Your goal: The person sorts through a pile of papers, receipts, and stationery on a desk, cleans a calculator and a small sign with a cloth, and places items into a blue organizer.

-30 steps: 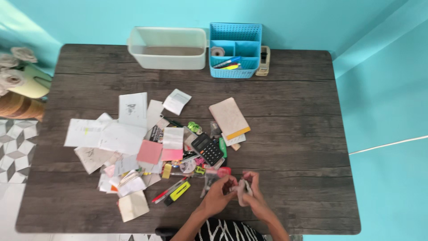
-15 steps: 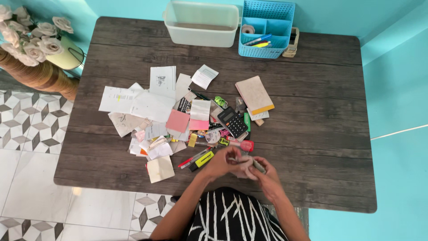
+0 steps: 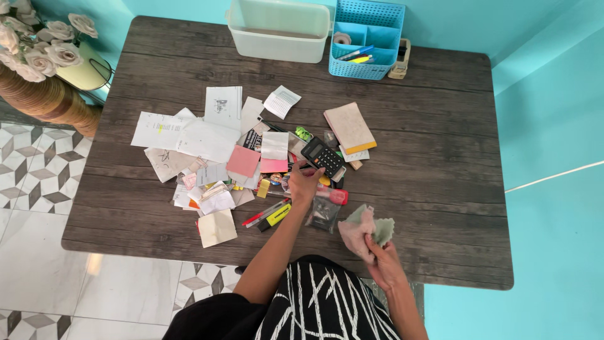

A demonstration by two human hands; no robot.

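Fingers of the right hand point(image 3: 384, 264) pinch a crumpled pinkish-green cloth point(image 3: 365, 230) at its lower edge, nearer the person than the black calculator point(image 3: 323, 157); the cloth fans upward, long axis running away from the body. Just short of the calculator, the left hand point(image 3: 305, 182) curls its fingers down onto small clutter, though what they grip cannot be told. Beyond it, papers point(image 3: 189, 135) litter the dark wood-grain surface point(image 3: 440, 157); past them a white tub point(image 3: 280, 28) and blue organiser point(image 3: 365, 38) stand by the turquoise wall point(image 3: 547, 94).
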